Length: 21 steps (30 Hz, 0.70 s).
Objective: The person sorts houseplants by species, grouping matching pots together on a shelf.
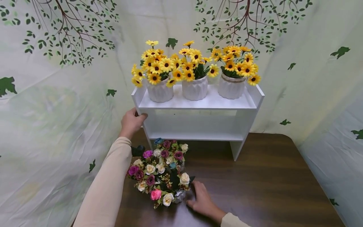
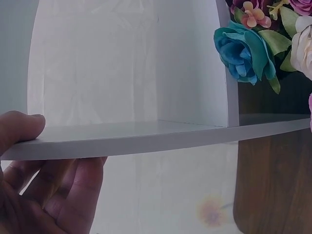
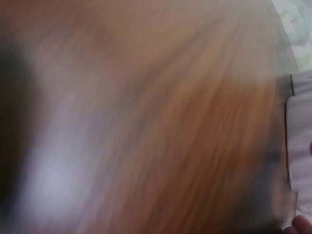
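My left hand (image 1: 131,123) grips the left side panel of a white two-tier shelf (image 1: 195,123). In the left wrist view, the thumb lies on one face of the panel (image 2: 146,145) and the fingers curl behind the other. On the table in front of the shelf's left leg stand artificial roses (image 1: 158,171) in white, purple, pink and blue, crowded together. A grey pot (image 1: 179,196) shows under the nearest blooms. My right hand (image 1: 202,201) lies low just right of this pot, thumb and fingers apart. Its wrist view is mostly blurred, with fingertips (image 3: 300,224) at the lower corner.
Three white pots of yellow sunflowers stand on the top tier: left pot (image 1: 160,91), middle pot (image 1: 195,89), right pot (image 1: 231,87). The brown wooden table (image 1: 272,183) has a rounded far right corner. A leaf-print cloth (image 1: 312,78) hangs behind and around it.
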Tool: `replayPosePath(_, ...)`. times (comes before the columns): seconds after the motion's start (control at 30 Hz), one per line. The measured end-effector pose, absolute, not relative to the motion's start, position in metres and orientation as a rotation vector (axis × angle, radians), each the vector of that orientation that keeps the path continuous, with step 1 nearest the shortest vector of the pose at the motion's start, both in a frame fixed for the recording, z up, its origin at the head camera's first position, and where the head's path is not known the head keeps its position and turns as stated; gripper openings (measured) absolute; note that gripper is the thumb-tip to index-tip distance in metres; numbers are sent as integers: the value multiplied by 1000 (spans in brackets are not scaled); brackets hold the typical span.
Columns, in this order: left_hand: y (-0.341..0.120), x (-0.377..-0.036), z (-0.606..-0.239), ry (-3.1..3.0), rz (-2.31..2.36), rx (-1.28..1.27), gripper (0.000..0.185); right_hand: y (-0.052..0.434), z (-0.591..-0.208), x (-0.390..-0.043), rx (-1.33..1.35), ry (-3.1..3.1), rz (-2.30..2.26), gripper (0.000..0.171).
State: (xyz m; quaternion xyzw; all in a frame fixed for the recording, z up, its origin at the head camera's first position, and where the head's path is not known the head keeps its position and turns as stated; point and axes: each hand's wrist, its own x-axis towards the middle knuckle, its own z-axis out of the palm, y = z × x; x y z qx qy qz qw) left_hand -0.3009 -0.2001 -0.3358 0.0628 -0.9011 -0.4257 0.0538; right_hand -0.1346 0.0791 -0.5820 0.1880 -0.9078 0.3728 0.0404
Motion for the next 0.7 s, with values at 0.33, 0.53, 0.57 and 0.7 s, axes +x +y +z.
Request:
replayPosePath(0.33, -201, -301, -337, -2735, -1292, 190, 46, 54, -588, -145, 597, -2760, 1445, 90)
replayPosePath(0.53, -200, -301, -337, -2733, -1298, 178, 47, 45, -590, -153, 695, -2656, 1487, 87)
replayPosePath(0.57, -200, -301, -337, -2733, -1301, 178, 47, 44, -590, -153, 700, -2655, 1476, 87)
replayPosePath(0.7, -200, -301, -337, -2729, -1312, 184, 47, 42, -591, -155, 717, -2647, 1479, 87)
